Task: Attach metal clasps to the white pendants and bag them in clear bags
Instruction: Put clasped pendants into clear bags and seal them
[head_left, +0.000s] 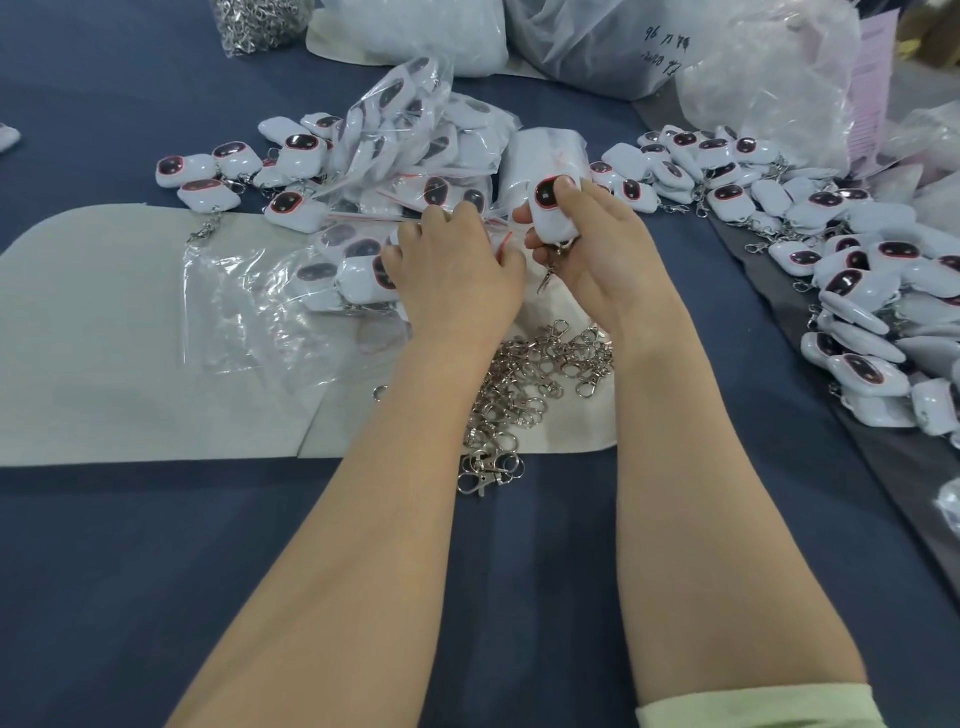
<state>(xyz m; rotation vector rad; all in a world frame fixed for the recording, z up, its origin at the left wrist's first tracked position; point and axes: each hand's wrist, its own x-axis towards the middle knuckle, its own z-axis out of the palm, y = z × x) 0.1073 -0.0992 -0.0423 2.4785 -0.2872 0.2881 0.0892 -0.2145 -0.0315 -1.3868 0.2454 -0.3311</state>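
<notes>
The fingers (570, 196) of the right hand (589, 249) are clamped round a white pendant (551, 218), thumb pressed beside its dark, red-rimmed oval face, which points toward 12 o'clock. A metal clasp (547, 278) hangs from the pendant's lower end, clear of the desk (156, 571). Just at 9 o'clock of it, the left hand (457, 275) lies knuckles up with its fingers curled down onto a clear bag (497, 240) with a red seal strip. The fingertips are hidden, so how firmly they pinch it cannot be told. That bag belongs to a heap of filled bags (415, 156) stretching toward 11 o'clock, each showing pendants through the plastic. Under both wrists, at 6 o'clock, a pile of loose clasps (530, 384) sits on a cream sheet (130, 338) spread over the blue desk. Flat empty bags (244, 306) lie on the sheet at 9 o'clock. Pendants with clasps on (234, 171) are scattered at 10 o'clock, and a far larger drift of pendants (857, 270) runs from 1 o'clock down to 3 o'clock. At 12 o'clock stand bulky plastic sacks (597, 47), and a bag of clasps (249, 26) stands at 11 o'clock. A pale green sleeve (753, 706) covers the right forearm at 5 o'clock.
</notes>
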